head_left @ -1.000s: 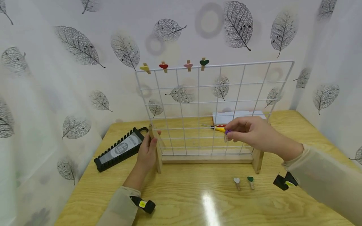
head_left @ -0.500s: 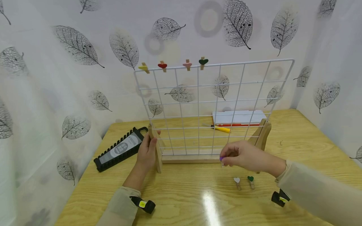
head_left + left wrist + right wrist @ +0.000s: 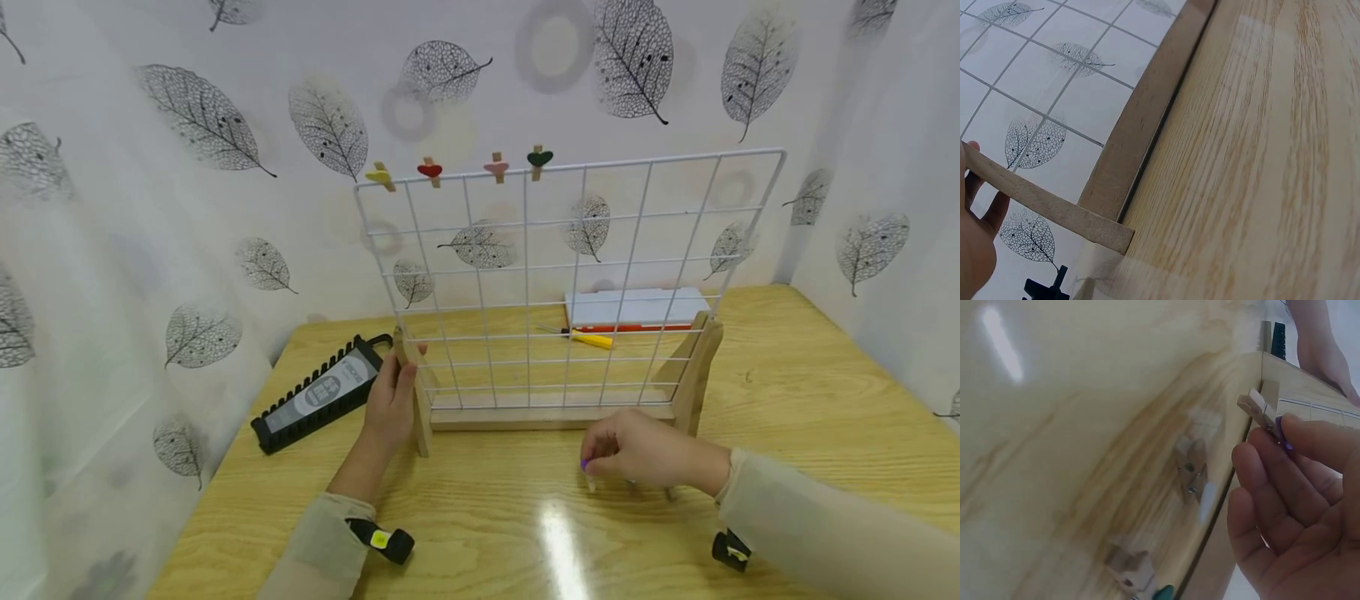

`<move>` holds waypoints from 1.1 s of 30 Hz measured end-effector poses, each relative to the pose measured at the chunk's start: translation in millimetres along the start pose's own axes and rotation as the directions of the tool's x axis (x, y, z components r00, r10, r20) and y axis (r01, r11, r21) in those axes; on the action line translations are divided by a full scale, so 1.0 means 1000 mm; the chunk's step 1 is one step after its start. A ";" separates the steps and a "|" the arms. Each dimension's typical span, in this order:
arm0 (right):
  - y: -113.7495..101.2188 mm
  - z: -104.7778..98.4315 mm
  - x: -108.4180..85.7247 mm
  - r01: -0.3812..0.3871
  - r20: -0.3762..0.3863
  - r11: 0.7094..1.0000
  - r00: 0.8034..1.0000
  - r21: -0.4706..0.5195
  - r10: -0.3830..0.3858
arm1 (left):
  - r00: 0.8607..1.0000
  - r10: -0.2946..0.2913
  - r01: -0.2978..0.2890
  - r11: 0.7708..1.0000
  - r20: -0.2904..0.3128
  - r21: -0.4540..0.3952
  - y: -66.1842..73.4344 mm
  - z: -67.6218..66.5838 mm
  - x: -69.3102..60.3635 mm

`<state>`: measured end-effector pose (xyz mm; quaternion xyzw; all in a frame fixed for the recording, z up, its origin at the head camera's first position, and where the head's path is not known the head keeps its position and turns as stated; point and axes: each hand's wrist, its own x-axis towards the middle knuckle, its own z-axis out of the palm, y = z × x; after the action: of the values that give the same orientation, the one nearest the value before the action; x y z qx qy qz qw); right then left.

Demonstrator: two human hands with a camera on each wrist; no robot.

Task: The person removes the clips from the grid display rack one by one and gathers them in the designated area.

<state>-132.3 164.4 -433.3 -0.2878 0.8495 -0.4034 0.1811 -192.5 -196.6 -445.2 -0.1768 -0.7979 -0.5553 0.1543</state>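
Note:
My left hand [image 3: 390,400] grips the left wooden leg [image 3: 1041,199] of a white wire grid rack [image 3: 555,419]. Between thumb and fingers of my right hand [image 3: 637,450] is a small wooden clothespin [image 3: 1263,415] with a purple heart, held low in front of the rack. Under that hand, the right wrist view has a white-heart clothespin [image 3: 1192,469] and a green-heart clothespin [image 3: 1132,572] lying on the table; the head view mostly hides both. Clipped along the grid's top wire are a yellow clothespin [image 3: 381,176], a red one, a pink one and a green one.
A black toothed holder [image 3: 322,396] lies left of the rack. Behind the grid are a yellow-handled screwdriver [image 3: 592,340] and a white flat case [image 3: 637,308] with a red edge. Leaf-patterned cloth surrounds the table's back and sides.
My right hand has come down from in front of the grid to just above the table, with the purple-heart clothespin still pinched. The left hand stays on the leg.

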 end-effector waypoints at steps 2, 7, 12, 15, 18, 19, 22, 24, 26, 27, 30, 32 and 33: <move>0.001 0.001 0.000 -0.014 0.000 1.000 1.000 -0.020 0.014 | 1.000 0.016 -0.016 1.000 -0.002 -0.002 0.000 0.000 0.000; 0.005 0.005 0.002 -0.030 -0.012 0.998 1.000 -0.061 0.029 | 1.000 0.013 -0.013 1.000 0.005 0.000 0.000 0.000 0.000; 0.008 0.008 0.002 -0.026 -0.012 0.997 1.000 -0.078 0.025 | 1.000 0.015 -0.015 1.000 0.005 0.010 0.001 0.001 -0.001; 0.008 0.008 0.001 -0.035 -0.004 0.995 0.999 -0.090 0.035 | 1.000 0.019 -0.019 1.000 0.004 0.011 0.001 0.001 -0.001; 0.009 0.009 0.001 -0.035 0.004 0.994 0.999 -0.106 0.035 | 1.000 0.017 -0.017 1.000 0.002 0.007 0.001 0.001 0.000; 0.010 0.009 0.001 -0.037 0.005 0.993 0.999 -0.109 0.038 | 1.000 0.016 -0.016 1.000 0.002 0.004 0.001 0.001 0.000; 0.011 0.010 0.002 -0.035 0.009 0.992 0.999 -0.121 0.036 | 1.000 0.012 -0.012 1.000 0.001 -0.001 0.001 0.001 0.000; 0.012 0.009 0.002 -0.036 0.009 0.991 0.999 -0.126 0.037 | 1.000 0.015 -0.015 1.000 0.003 -0.007 0.001 0.001 0.000; 0.013 0.009 0.003 -0.032 -0.005 0.991 0.999 -0.132 0.032 | 1.000 0.021 -0.021 1.000 0.004 -0.009 0.002 0.001 -0.001; 0.012 0.008 0.003 -0.032 -0.016 0.991 0.999 -0.132 0.030 | 1.000 0.025 -0.025 1.000 0.005 -0.010 0.002 0.001 0.000; 0.009 0.004 0.003 -0.014 -0.073 0.992 0.997 -0.125 0.005 | 0.999 0.034 -0.034 0.999 0.005 -0.015 0.002 0.001 0.000; 0.006 0.000 0.004 0.004 -0.130 0.992 0.991 -0.124 -0.021 | 0.999 0.035 -0.034 0.999 0.005 -0.018 0.002 0.001 0.000; 0.004 -0.002 0.005 0.021 -0.160 0.992 0.986 -0.128 -0.041 | 0.999 0.034 -0.034 0.999 0.004 -0.017 0.002 0.000 0.000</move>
<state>-139.0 164.3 -435.5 -0.2781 0.8806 -0.3738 0.0867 -191.8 -195.7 -444.0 -0.1927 -0.7903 -0.5590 0.1605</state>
